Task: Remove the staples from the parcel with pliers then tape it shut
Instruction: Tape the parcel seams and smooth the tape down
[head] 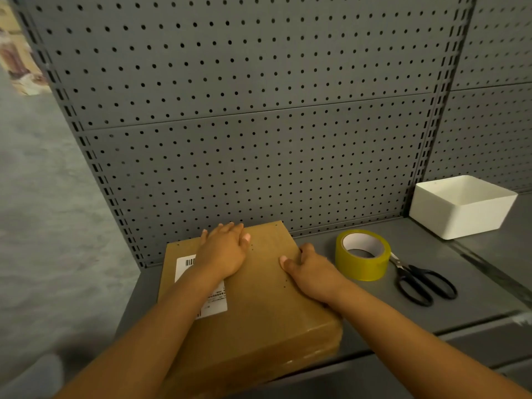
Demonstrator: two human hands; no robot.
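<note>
Brown cardboard parcel (pixel 259 298) lies flat on the grey counter (pixel 403 306), long axis running from the near edge toward the pegboard (pixel 259 110); small puncture holes dot its top. White barcode label (pixel 201 283), text illegible. Left hand (pixel 224 249) presses flat, fingers straight; right hand (pixel 311 272) grips the parcel's right edge, fingers curled

label (pixel 201 283) half under left forearm
</note>
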